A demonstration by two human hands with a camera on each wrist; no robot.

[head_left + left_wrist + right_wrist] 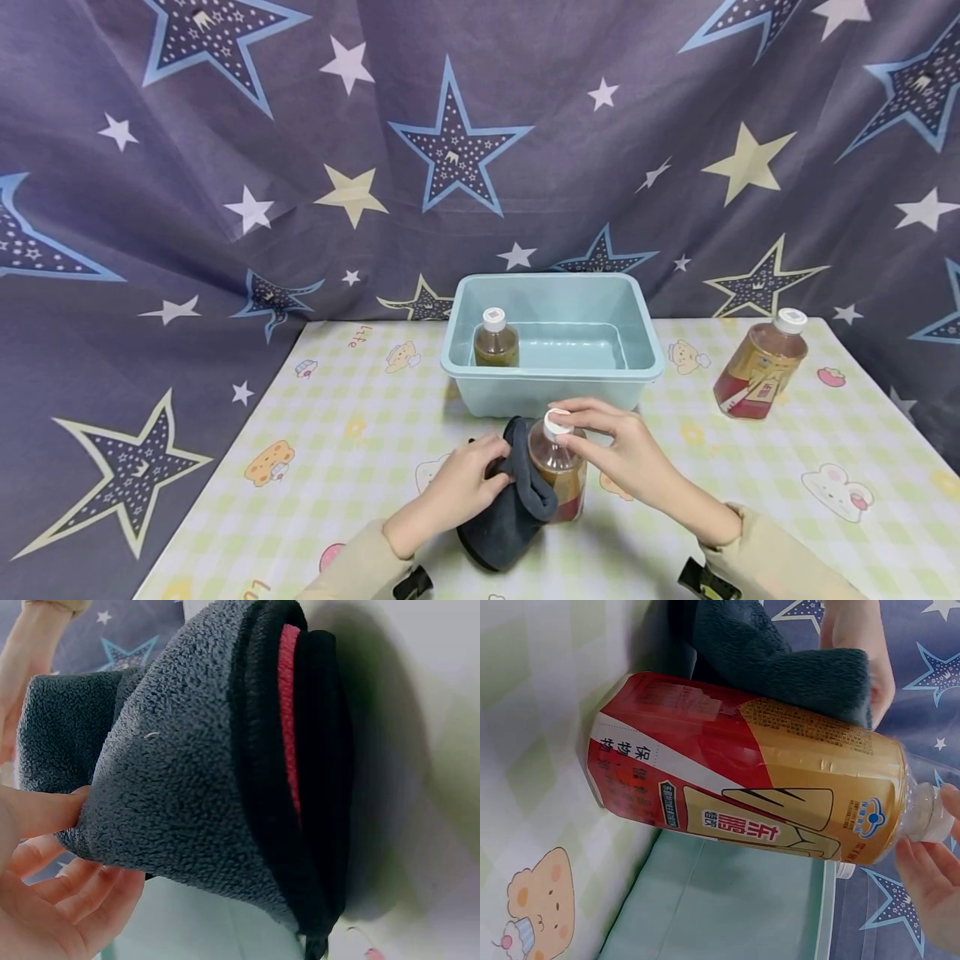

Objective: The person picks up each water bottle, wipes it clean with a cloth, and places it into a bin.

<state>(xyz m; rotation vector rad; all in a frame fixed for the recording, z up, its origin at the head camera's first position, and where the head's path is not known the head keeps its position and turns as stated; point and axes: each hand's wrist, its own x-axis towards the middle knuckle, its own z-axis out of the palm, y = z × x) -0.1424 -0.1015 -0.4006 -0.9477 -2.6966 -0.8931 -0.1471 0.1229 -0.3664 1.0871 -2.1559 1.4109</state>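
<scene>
A bottle (742,765) with a red and gold label and a white cap stands on the table in front of the blue basin. My right hand (618,437) pinches its cap between thumb and fingers. Against the bottle's left side leans a dark grey fleecy cloth item (180,750), its upper edge folded over. Black trim and a red stripe run along its lower end in the left wrist view. My left hand (468,479) grips this cloth near the fold, thumb on one side and fingers on the other.
Behind the hands sits the light blue basin (555,383), holding a white-capped bottle (496,342) at its left end. Another red and gold bottle (761,367) stands at the right. A checked cloth (345,467) covers the table; a starry curtain (570,167) hangs behind it.
</scene>
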